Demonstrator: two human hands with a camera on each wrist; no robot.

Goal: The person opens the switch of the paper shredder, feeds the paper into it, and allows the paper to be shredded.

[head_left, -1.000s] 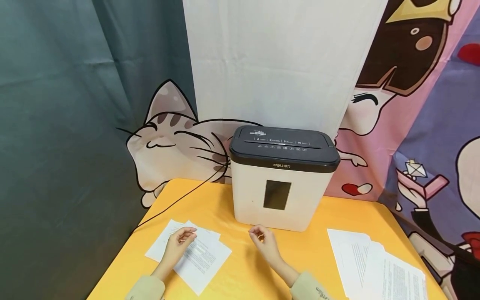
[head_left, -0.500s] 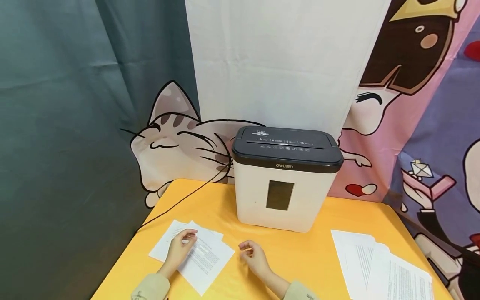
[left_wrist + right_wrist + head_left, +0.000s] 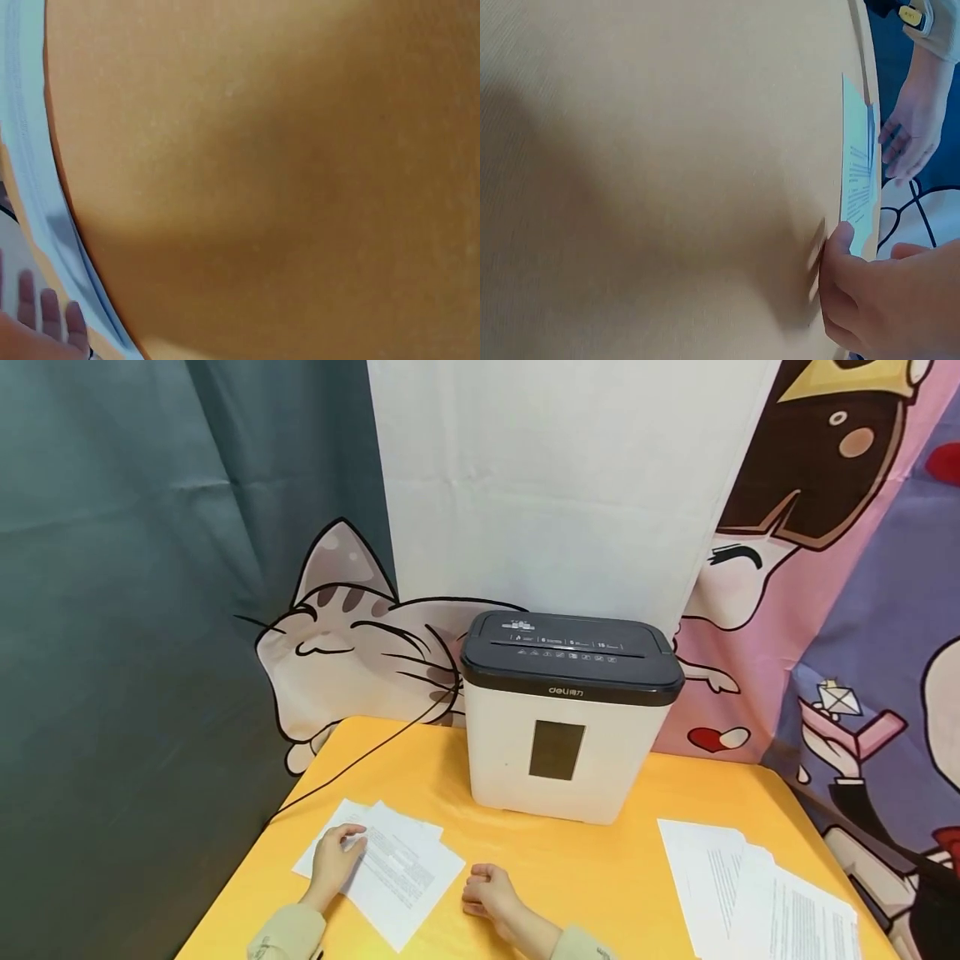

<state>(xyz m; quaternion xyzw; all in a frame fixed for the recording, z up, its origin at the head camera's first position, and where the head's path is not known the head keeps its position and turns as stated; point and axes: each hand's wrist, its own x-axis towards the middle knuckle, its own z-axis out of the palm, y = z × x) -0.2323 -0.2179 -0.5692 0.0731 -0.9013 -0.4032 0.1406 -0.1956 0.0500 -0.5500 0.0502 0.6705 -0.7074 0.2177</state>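
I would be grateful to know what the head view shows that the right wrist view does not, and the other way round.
Only the head view shows the Deli paper shredder, the right-hand group of printed sheets and the cartoon cat on the backdrop.

Only the right wrist view shows loops of black cable and a yellow patch by the left cuff.

Both show the left hand, the right hand, the printed sheets near the left hand and the tablecloth.

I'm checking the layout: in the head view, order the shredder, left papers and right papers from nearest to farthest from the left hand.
1. Left papers, by the left hand.
2. Shredder, rightward and farther back.
3. Right papers, far right side.
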